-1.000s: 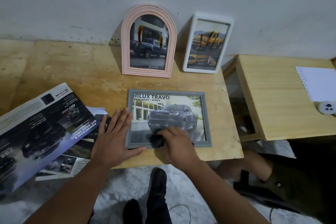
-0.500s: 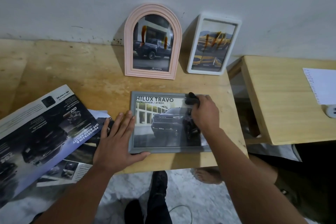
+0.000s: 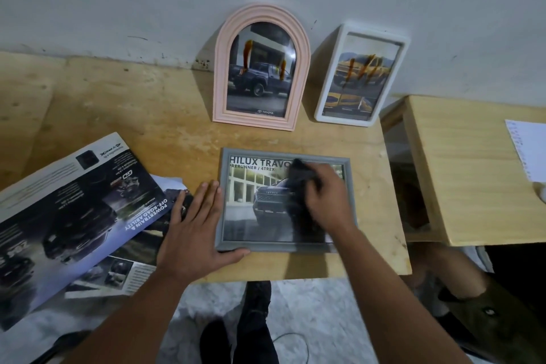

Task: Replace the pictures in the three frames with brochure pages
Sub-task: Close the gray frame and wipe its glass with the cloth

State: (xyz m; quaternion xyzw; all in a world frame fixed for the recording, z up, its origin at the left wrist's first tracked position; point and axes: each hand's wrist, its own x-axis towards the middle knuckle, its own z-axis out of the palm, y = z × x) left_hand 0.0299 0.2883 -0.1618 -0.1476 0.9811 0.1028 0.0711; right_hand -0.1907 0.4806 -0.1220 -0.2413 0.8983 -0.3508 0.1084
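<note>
A grey frame (image 3: 224, 201) lies flat on the wooden table (image 3: 147, 115), holding a "HILUX TRAVO" truck page. My left hand (image 3: 195, 233) rests flat, fingers spread, against the frame's left edge and lower left corner. My right hand (image 3: 328, 201) is on the glass, closed on a dark cloth (image 3: 301, 174), and looks blurred. A pink arched frame (image 3: 261, 68) and a white frame (image 3: 359, 77) lean upright against the wall, each with a truck picture inside. An open brochure (image 3: 74, 210) lies at the left.
A loose brochure page (image 3: 118, 272) sticks out under the open brochure over the table's front edge. A lower wooden stand (image 3: 472, 168) with a white sheet (image 3: 529, 148) is at the right. Another person's leg (image 3: 461, 284) and a dark shoe (image 3: 257, 304) are below.
My right hand with the cloth went from the frame's bottom centre up to its top right, and has now slid a little left and down over the glass. The left hand stayed put.
</note>
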